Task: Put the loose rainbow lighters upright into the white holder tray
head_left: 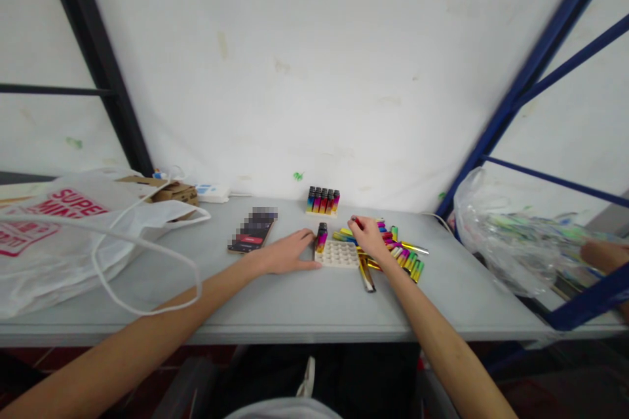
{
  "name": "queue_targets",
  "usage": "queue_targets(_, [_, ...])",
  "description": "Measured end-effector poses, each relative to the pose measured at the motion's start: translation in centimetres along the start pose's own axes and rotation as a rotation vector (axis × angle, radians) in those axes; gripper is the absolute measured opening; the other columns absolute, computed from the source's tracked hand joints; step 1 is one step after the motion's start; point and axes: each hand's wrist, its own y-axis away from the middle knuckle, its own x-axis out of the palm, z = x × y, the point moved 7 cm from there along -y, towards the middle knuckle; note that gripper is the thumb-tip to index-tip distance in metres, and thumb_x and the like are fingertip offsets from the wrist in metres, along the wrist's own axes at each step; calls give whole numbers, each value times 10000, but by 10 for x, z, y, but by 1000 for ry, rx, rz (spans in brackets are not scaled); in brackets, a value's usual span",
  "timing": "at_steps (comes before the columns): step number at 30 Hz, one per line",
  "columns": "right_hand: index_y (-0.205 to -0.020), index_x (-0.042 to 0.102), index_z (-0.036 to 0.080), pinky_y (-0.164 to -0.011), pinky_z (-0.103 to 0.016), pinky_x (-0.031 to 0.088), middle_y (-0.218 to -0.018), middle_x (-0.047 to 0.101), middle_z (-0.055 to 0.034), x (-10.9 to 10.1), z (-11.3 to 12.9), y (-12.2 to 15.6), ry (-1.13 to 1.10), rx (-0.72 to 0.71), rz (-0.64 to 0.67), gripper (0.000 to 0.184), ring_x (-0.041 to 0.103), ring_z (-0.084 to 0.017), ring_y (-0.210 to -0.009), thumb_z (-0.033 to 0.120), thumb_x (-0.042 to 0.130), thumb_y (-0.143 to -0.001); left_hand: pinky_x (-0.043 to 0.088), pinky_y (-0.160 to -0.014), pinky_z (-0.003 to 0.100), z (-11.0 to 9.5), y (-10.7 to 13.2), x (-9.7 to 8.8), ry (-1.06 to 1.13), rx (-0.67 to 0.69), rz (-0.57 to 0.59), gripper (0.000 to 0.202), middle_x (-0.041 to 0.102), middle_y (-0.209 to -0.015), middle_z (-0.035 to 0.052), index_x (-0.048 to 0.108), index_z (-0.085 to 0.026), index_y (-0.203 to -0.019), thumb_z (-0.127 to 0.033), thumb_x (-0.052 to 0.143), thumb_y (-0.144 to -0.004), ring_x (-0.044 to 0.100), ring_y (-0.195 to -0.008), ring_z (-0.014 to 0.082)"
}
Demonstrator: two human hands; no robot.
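Observation:
A white tray with round holes (339, 254) lies on the grey table (295, 301). One rainbow-coloured lighter (321, 237) stands in the tray's near-left corner. My left hand (287, 253) rests on the table against the tray's left edge, fingers curled beside that lighter. My right hand (367, 236) is over a heap of loose coloured lighters (400, 252) to the right of the tray, with a reddish lighter (358, 222) pinched in its fingertips. A second tray filled with several upright lighters (323, 201) stands by the wall.
A phone (250, 236) lies left of the tray. A white plastic bag (73, 236) and a cardboard box (171, 191) fill the left end. A clear plastic bag (511, 236) sits at the right by blue frame bars (511, 98). Another person's hand (604, 255) shows far right.

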Motion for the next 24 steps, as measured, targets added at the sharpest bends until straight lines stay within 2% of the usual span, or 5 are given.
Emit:
queue_targets(7, [-711, 417, 253, -616, -302, 306, -645, 413, 44, -3, 15, 2, 12, -55, 23, 459, 417, -157, -634, 601, 524, -990, 404, -1225, 399, 1, -1, -1, -13, 20, -24, 729, 561, -1515, 162, 507, -184, -1463, -758, 541, -1015, 559, -1416, 321])
queue_targets(13, [-887, 511, 255, -644, -300, 434, -793, 577, 7, 4, 28, 8, -195, -48, 199, 407, 535, -176, -690, 620, 453, -1060, 387, -1230, 381, -1, -2, -2, -14, 15, -10, 722, 559, -1516, 175, 516, -160, -1445, -740, 548, -1017, 567, -1409, 317])
queue_targets(18, [-713, 503, 231, -667, -299, 391, -704, 526, 7, -2, 39, 9, 20, -170, 202, 495, 494, -173, -702, 608, 540, -1031, 375, -1233, 370, -2, -2, -2, -30, 16, -9, 721, 556, -1528, 175, 508, -163, -1455, -739, 539, -1021, 558, -1426, 318])
queue_targets(21, [-661, 521, 218, -594, -287, 331, -599, 500, 27, 1, 40, 14, 24, -109, 317, 554, 435, -144, -604, 636, 563, -1021, 371, -1238, 367, -3, -2, -2, -24, 12, 1, 718, 547, -1539, 181, 507, -156, -1453, -734, 535, -1028, 546, -1438, 318])
queue_targets(24, [-706, 640, 191, -571, -278, 362, -630, 633, -3, 4, 44, 20, -69, -38, 401, 560, 513, -151, -598, 672, 612, -992, 375, -1240, 386, -5, -2, -2, -9, 16, 3, 714, 554, -1535, 178, 510, -161, -1450, -735, 535, -1026, 547, -1435, 328])
